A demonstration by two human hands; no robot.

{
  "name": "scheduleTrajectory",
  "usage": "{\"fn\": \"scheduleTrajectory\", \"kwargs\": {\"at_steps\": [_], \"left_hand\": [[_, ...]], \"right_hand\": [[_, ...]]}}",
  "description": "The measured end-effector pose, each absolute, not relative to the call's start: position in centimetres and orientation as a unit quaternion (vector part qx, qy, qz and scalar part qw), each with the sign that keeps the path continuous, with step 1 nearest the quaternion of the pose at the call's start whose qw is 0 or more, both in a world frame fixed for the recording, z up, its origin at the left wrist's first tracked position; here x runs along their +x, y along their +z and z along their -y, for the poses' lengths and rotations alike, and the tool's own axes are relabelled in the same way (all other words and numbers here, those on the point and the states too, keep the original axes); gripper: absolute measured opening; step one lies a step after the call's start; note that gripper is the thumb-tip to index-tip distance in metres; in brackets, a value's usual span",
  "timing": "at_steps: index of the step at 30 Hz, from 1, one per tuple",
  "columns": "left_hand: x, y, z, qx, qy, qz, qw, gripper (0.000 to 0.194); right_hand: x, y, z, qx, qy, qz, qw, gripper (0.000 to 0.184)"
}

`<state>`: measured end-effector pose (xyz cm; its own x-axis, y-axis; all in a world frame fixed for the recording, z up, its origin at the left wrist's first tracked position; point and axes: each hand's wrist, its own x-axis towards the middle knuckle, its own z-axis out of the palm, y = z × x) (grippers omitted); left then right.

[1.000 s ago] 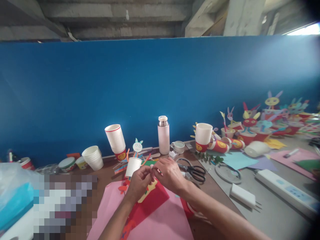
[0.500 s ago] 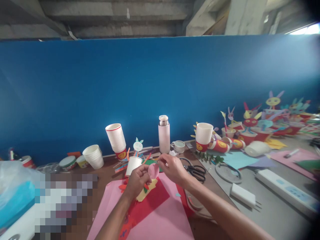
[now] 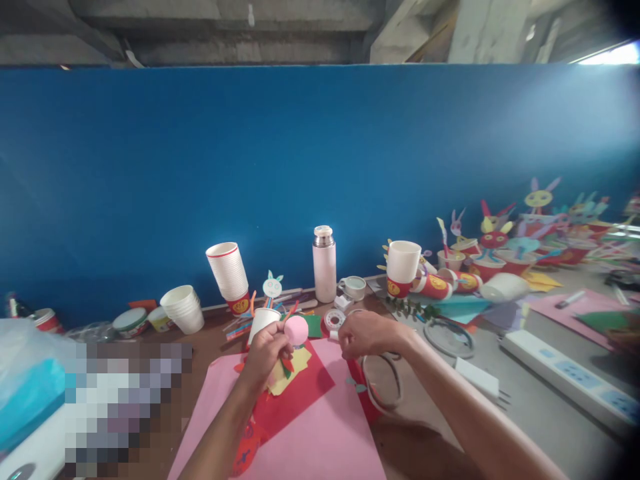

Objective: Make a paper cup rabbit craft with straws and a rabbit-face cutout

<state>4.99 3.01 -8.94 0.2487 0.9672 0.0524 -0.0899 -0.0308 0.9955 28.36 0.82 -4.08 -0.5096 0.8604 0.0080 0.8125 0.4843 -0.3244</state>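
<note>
Near the middle, my left hand (image 3: 269, 347) pinches a round pink paper disc (image 3: 297, 330) between thumb and fingers. Below that hand lie yellow paper pieces (image 3: 293, 373) on a red sheet (image 3: 305, 393), over a large pink sheet (image 3: 320, 440). My right hand (image 3: 364, 335) is curled closed beside a white tape roll (image 3: 334, 320), its fingertips turned away, so what they hold is hidden. Small pale blue-green paper pieces (image 3: 359, 387) lie below it. Behind my left hand stands a paper cup (image 3: 263, 320) with a rabbit-face cutout (image 3: 273, 287).
A pink thermos (image 3: 325, 270) stands at the back, with stacked paper cups (image 3: 227, 273) to its left and a white cup (image 3: 404, 260) to its right. Several finished paper-cup figures (image 3: 493, 250) crowd the far right. A power strip (image 3: 565, 370) and a charger (image 3: 477, 379) lie at right.
My right hand has moved away from the pink disc, rightward and slightly down, and is now curled over the scissors' earlier place. The tape roll has come into view. My left hand still holds the disc.
</note>
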Motion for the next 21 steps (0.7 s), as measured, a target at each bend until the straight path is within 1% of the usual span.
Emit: {"fn": "scheduleTrajectory", "kwargs": {"at_steps": [4,8,10,12,14,16,18,21], "left_hand": [[5.1,-8.5,-2.7,0.518,0.463,-0.401,0.597,0.006],[5.3,-8.0,-2.3,0.482,0.455,-0.387,0.641,0.008],[5.3,-7.9,-2.2,0.464,0.455,-0.376,0.66,0.009],[5.3,-7.8,-2.0,0.447,0.457,-0.366,0.676,0.01],[5.3,-7.9,-2.0,0.435,0.454,-0.357,0.691,0.011],[5.3,-7.9,-2.0,0.428,0.447,-0.348,0.704,0.013],[5.3,-8.0,-1.9,0.423,0.441,-0.343,0.713,0.015],[5.4,-8.1,-1.9,0.423,0.433,-0.345,0.718,0.023]], "right_hand": [[27.6,-4.0,-0.8,-0.494,0.103,0.849,0.159,0.017],[26.4,-3.7,-0.8,-0.479,0.095,0.826,0.281,0.022],[25.8,-3.8,-0.7,-0.464,0.071,0.821,0.325,0.026],[25.2,-4.0,-0.6,-0.444,0.039,0.831,0.333,0.033],[24.7,-4.3,-0.5,-0.419,0.011,0.849,0.322,0.039],[24.2,-4.6,-0.5,-0.391,-0.012,0.865,0.315,0.041],[23.9,-4.9,-0.5,-0.368,-0.029,0.872,0.32,0.035],[23.6,-5.3,-0.6,-0.344,-0.02,0.873,0.345,0.02]]}}
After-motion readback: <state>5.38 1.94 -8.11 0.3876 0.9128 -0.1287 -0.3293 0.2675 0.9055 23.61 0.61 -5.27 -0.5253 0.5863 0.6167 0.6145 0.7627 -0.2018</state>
